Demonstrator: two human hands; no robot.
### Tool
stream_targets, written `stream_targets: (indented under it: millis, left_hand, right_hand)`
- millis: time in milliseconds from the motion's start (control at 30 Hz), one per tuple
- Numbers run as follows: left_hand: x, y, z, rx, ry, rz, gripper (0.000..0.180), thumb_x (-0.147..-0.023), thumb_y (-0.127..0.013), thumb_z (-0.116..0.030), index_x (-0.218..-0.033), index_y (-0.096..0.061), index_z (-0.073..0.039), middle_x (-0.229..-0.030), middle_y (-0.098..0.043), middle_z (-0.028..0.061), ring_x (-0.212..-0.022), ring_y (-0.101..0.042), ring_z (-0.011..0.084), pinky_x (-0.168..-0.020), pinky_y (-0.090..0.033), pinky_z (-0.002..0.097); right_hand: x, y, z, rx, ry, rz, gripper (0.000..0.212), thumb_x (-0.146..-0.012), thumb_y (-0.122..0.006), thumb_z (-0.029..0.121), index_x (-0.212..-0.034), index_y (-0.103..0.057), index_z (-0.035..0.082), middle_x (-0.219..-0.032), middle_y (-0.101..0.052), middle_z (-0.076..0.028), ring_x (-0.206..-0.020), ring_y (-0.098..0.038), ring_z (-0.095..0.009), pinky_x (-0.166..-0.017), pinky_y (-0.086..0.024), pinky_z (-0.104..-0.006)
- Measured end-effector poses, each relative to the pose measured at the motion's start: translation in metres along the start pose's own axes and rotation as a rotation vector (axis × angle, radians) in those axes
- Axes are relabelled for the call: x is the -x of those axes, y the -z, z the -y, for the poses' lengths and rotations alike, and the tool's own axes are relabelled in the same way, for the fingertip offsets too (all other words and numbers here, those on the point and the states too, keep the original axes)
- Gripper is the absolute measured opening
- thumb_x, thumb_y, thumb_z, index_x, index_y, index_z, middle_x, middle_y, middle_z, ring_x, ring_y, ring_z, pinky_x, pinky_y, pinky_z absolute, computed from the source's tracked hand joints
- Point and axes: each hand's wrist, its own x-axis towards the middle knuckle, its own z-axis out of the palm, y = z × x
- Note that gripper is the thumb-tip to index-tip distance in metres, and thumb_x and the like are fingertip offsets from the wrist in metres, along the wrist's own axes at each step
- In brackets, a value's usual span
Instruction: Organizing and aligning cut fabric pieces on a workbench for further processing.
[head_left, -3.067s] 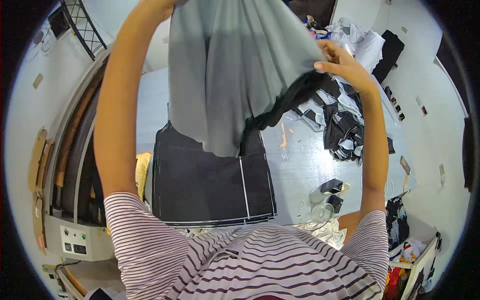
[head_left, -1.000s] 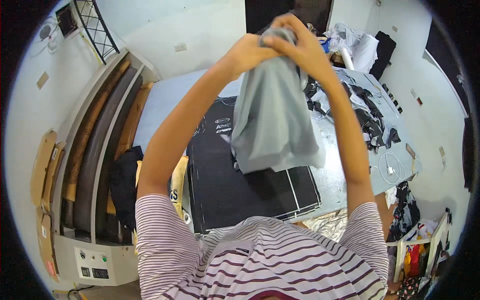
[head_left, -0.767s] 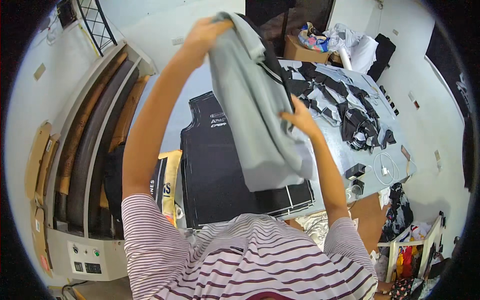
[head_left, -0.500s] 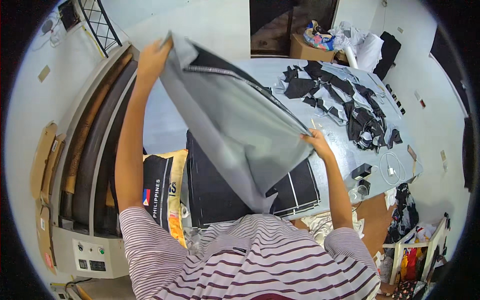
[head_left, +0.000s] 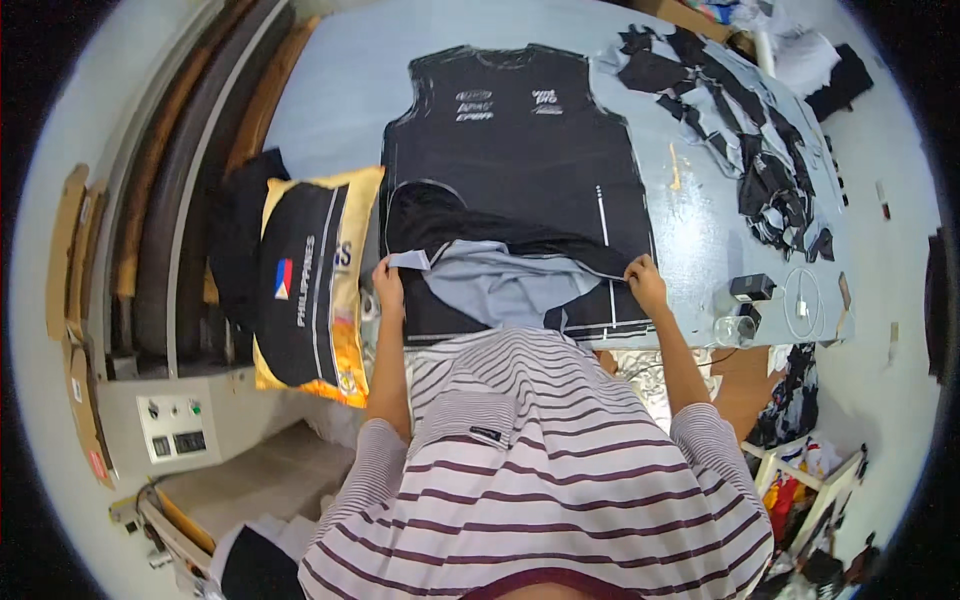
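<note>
A black sleeveless shirt panel (head_left: 510, 165) with white prints and a pale outline lies flat on the grey table (head_left: 340, 90), its neckline toward the far side. Over its near part, a second fabric panel (head_left: 510, 285) sags between my hands, partly folded, with its pale grey underside up and black cloth along the far side. My left hand (head_left: 388, 285) pinches this panel's left corner, where a whitish edge sticks out. At the other end my right hand (head_left: 645, 283) is closed on its right edge. The lower black panel is partly covered by it.
Black and grey fabric scraps (head_left: 750, 150) are heaped at the far right. A black box (head_left: 752, 287), white cable (head_left: 803, 308) and clear cup (head_left: 733, 328) sit near the right edge. Left are a black-and-yellow printed fabric piece (head_left: 310, 270) and a roller machine (head_left: 155, 220).
Both hands have come down from a raised, spread hold, bringing the fabric panel low over the table near my body. The black shirt panel beneath is now largely uncovered.
</note>
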Motion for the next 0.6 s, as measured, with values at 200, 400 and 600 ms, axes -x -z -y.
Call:
stream_targets:
  millis: [200, 400, 600]
  left_hand:
    - [0.057, -0.019, -0.041, 0.537, 0.828, -0.137, 0.011, -0.078, -0.050, -0.019, -0.082, -0.055, -0.010, -0.071, -0.048, -0.0006, -0.058, -0.045, 0.0098, -0.047, -0.035, 0.0230]
    - [0.074, -0.046, -0.012, -0.247, 0.595, 0.046, 0.052, -0.064, -0.064, -0.041, -0.096, -0.056, 0.000, -0.094, -0.056, 0.0193, -0.094, -0.051, 0.0337, -0.084, -0.037, 0.0384]
    - [0.081, -0.037, -0.019, 0.394, 0.751, 0.012, 0.031, -0.068, -0.065, -0.014, -0.091, -0.051, 0.001, -0.079, -0.056, 0.0073, -0.067, -0.056, 0.0168, -0.060, -0.044, 0.0259]
  right_hand:
    - [0.048, -0.052, -0.026, -0.125, -0.255, -0.451, 0.008, -0.067, -0.049, -0.002, -0.067, -0.056, 0.003, -0.079, -0.050, -0.012, -0.081, -0.048, -0.027, -0.073, -0.039, -0.0354]
    - [0.044, -0.067, -0.046, -1.227, -0.945, -0.479, 0.025, -0.081, -0.043, 0.019, -0.093, -0.051, -0.001, -0.084, -0.052, -0.015, -0.073, -0.057, -0.029, -0.063, -0.052, -0.0381]
    - [0.034, -0.056, -0.030, -1.345, -1.003, -0.594, 0.024, -0.074, -0.055, 0.011, -0.091, -0.051, -0.005, -0.084, -0.053, -0.014, -0.064, -0.056, -0.027, -0.057, -0.053, -0.0347]
